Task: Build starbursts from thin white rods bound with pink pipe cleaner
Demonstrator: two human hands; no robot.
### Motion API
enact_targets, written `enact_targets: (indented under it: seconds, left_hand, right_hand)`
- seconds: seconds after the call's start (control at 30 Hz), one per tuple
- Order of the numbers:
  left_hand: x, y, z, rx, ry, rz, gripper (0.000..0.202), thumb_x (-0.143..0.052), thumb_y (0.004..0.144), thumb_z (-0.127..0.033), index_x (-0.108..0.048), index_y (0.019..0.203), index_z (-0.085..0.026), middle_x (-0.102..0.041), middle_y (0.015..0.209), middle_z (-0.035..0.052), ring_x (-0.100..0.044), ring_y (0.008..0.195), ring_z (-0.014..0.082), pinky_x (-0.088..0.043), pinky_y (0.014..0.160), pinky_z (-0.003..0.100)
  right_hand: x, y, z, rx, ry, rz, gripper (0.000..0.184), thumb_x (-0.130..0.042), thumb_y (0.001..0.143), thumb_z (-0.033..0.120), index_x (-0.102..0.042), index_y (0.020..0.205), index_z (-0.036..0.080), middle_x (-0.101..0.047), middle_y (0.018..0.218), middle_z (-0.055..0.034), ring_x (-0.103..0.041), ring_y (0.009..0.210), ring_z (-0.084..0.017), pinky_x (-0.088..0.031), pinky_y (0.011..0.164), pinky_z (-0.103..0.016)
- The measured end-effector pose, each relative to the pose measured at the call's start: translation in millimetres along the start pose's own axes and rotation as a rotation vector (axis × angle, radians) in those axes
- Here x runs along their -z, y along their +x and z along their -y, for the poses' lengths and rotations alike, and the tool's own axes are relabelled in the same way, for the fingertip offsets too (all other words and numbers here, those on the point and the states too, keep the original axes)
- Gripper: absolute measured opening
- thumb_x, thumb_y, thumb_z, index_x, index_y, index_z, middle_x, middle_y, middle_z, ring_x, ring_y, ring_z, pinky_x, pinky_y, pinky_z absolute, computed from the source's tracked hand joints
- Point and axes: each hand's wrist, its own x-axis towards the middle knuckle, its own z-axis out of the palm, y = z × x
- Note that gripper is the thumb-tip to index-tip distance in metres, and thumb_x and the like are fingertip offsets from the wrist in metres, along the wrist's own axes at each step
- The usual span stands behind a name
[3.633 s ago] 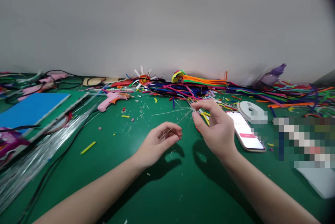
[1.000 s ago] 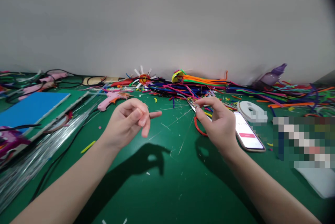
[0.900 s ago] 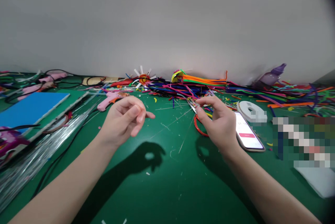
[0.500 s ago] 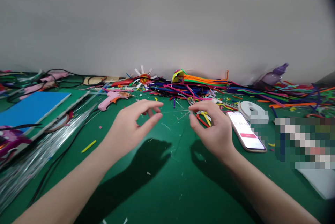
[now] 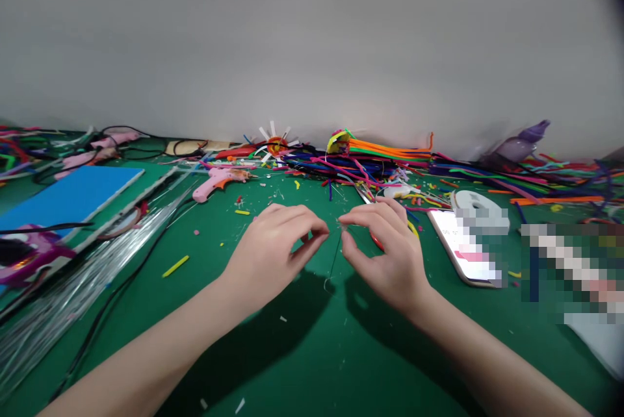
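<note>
My left hand (image 5: 277, 254) hovers over the green table, its thumb and index finger closed in a pinch. What it pinches, if anything, is too small to make out. Close by on the right is my right hand (image 5: 383, 251), thumb and index fingertips drawn nearly together. From those fingertips a thin, clear thread (image 5: 335, 260) seems to hang, ending in a small curl low over the table. The two pairs of fingertips are a short gap apart. Behind the right hand, scissors with red and yellow handles (image 5: 376, 240) are partly hidden.
A pink glue gun (image 5: 214, 183) lies back left, near a blue board (image 5: 78, 193) and a bundle of clear strips (image 5: 102, 287). Pipe cleaners (image 5: 390, 149) heap along the grey wall. On the right are a lit phone (image 5: 453, 241), a white spool (image 5: 470, 201) and a purple bottle (image 5: 519, 144).
My hands have come closer together. The left moved right and its fingers closed from a loose gap to a pinch; the right shifted slightly left. The view has turned a little left.
</note>
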Motion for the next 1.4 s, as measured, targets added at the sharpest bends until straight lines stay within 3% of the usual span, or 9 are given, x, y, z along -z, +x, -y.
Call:
enact_targets:
  seconds: [0.13,0.23,0.4,0.63,0.83,0.97,1.13,1.3,1.4]
  left_hand:
    - [-1.6,0,0,0.064,-0.023,0.049,0.01,-0.053,0.09,-0.027,-0.058,0.087,-0.02,-0.063,0.084,-0.0019,-0.056,0.074,0.0121,-0.037,0.072,0.028]
    - [-5.6,-1,2,0.012,-0.002,0.021,0.016,-0.063,0.084,-0.034,-0.058,0.091,-0.02,-0.065,0.088,-0.0013,-0.057,0.076,0.0129,-0.037,0.072,0.028]
    - [-10.9,-3,6,-0.065,0.037,-0.048,0.008,-0.064,0.084,-0.025,-0.06,0.089,-0.02,-0.068,0.084,-0.0025,-0.059,0.075,0.0115,-0.037,0.072,0.027]
    - [-14.0,-4,10,-0.11,0.029,-0.098,0.006,-0.06,0.086,-0.024,-0.064,0.087,-0.02,-0.071,0.08,-0.0022,-0.062,0.071,0.0114,-0.039,0.074,0.029]
    - [-11.8,-3,8,0.011,-0.004,-0.026,0.01,-0.057,0.088,-0.028,-0.064,0.085,-0.022,-0.069,0.08,-0.0043,-0.058,0.069,0.0115,-0.039,0.073,0.029]
    - [-6.4,2,7,0.15,-0.244,0.056,0.016,-0.051,0.091,-0.029,-0.061,0.083,-0.02,-0.065,0.087,-0.0008,-0.057,0.081,0.0125,-0.042,0.074,0.026]
    - [-6.7,6,11,0.261,-0.621,0.068,0.016,-0.054,0.089,-0.03,-0.061,0.081,-0.018,-0.063,0.093,0.0015,-0.058,0.087,0.0128,-0.045,0.078,0.025]
    - [-13.0,5,19,0.334,-0.964,0.104,0.012,-0.057,0.088,-0.028,-0.061,0.082,-0.019,-0.068,0.103,0.0038,-0.061,0.082,0.0118,-0.048,0.077,0.026]
    - [-16.3,3,25,0.331,-1.062,0.072,0.012,-0.057,0.088,-0.03,-0.06,0.083,-0.019,-0.068,0.108,0.0058,-0.063,0.081,0.012,-0.049,0.079,0.028]
  right_hand:
    - [0,1,-1,-0.03,-0.006,0.01,0.013,-0.058,0.078,0.015,-0.061,0.088,0.023,-0.068,0.083,-0.0002,-0.063,0.081,-0.016,-0.039,0.096,-0.043]
    - [0,2,0,-0.03,0.012,0.018,0.013,-0.059,0.078,0.014,-0.061,0.087,0.023,-0.068,0.083,-0.0001,-0.063,0.081,-0.015,-0.04,0.095,-0.042]
    - [0,1,2,-0.023,0.019,0.012,0.013,-0.059,0.078,0.014,-0.06,0.087,0.023,-0.069,0.083,0.0,-0.063,0.081,-0.015,-0.039,0.096,-0.042]
    - [0,1,0,-0.031,0.007,0.028,0.011,-0.059,0.079,0.015,-0.06,0.087,0.022,-0.068,0.083,-0.0001,-0.063,0.081,-0.015,-0.039,0.096,-0.042]
    - [-1,1,-3,-0.046,-0.013,0.039,0.01,-0.058,0.079,0.015,-0.06,0.086,0.022,-0.068,0.083,0.0004,-0.062,0.08,-0.014,-0.038,0.096,-0.042]
    - [-2,1,-5,-0.044,-0.015,0.064,0.011,-0.058,0.079,0.016,-0.06,0.087,0.022,-0.068,0.083,0.0005,-0.062,0.08,-0.015,-0.037,0.097,-0.042]
    - [-1,2,-8,-0.061,-0.003,0.073,0.012,-0.058,0.078,0.015,-0.06,0.087,0.023,-0.067,0.081,0.0009,-0.062,0.08,-0.015,-0.037,0.096,-0.041]
    - [4,6,-9,-0.101,0.041,0.066,0.011,-0.057,0.078,0.015,-0.061,0.086,0.023,-0.066,0.078,0.0006,-0.061,0.077,-0.015,-0.039,0.094,-0.042]
    - [6,8,-9,-0.112,0.055,0.056,0.011,-0.057,0.078,0.016,-0.061,0.086,0.023,-0.066,0.078,0.0005,-0.061,0.076,-0.016,-0.04,0.093,-0.042]
